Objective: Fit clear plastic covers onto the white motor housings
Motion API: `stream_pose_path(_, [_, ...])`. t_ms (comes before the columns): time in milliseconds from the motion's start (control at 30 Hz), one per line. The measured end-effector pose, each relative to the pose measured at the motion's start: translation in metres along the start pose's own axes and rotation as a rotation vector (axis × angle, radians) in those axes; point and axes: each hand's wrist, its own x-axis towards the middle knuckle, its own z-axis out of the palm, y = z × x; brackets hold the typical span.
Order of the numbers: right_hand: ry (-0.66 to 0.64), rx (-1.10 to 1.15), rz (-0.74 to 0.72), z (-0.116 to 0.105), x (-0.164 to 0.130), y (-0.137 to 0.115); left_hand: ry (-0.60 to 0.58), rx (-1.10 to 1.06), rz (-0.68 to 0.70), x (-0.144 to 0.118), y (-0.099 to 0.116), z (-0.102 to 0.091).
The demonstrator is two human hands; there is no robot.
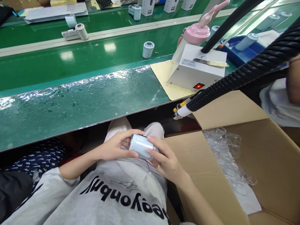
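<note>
Above my lap, both hands grip a light blue cylindrical housing (141, 145) lying on its side. My left hand (117, 146) wraps its left end, with the thumb along the near side. The fingers of my right hand (165, 157) press on its right end, where something clear and shiny shows; I cannot make out what it is. A thin dark red wire (147, 164) hangs below the housing. On the green bench beyond stands a similar light blue housing (148, 50) with a short red wire.
An open cardboard box (189, 165) at my right holds several clear plastic pieces (227, 156). A black ribbed hose (234, 75) with a metal tip crosses above it. A white device (199, 68) with a lit red switch carries a knife. Another person's arm (293, 79) is at far right.
</note>
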Motion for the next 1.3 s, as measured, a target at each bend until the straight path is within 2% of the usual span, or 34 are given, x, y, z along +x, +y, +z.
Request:
stream_pose_path(67, [-0.015,0.114,0.124,-0.001,-0.001,0.001,-0.018,0.042,0.028,0.001,0.0,-0.002])
stream_pose_path(200, [0.023,0.461,0.589,-0.001,-0.003,-0.002,-0.086,0.074,0.109,0.002,-0.001,-0.005])
stream_pose_path(267, [0.032,0.49,0.661,-0.001,-0.005,-0.003,-0.102,0.032,0.092,0.001,-0.002,-0.005])
stream_pose_path(500, [-0.016,0.264,0.557,-0.004,-0.008,-0.005,-0.118,-0.061,0.001,0.001,-0.012,-0.006])
stream_pose_path(567, [-0.019,0.214,0.519,-0.004,-0.008,-0.005,-0.117,-0.044,0.025,0.002,-0.016,-0.006])
stream_pose_path(700, [0.004,0.105,0.355,-0.002,-0.01,-0.005,-0.108,0.011,0.143,0.003,-0.023,-0.007])
stream_pose_path(800, [0.027,0.089,0.327,-0.002,-0.011,-0.009,-0.126,0.007,0.201,0.003,-0.023,-0.007])
stream_pose_path(933, [0.089,0.072,0.267,-0.002,-0.01,-0.016,-0.187,-0.109,0.122,0.0,-0.017,-0.005])
stream_pose_path(1033, [0.081,0.092,0.213,-0.001,-0.01,-0.018,-0.194,-0.13,0.094,-0.002,-0.014,-0.002])
stream_pose_path(1133, [0.052,0.167,0.249,0.0,-0.011,-0.017,-0.139,-0.087,0.134,-0.003,-0.011,0.001])
stream_pose_path(1300, [-0.01,0.404,0.516,0.0,-0.01,-0.019,-0.05,0.041,0.19,-0.004,-0.006,0.004])
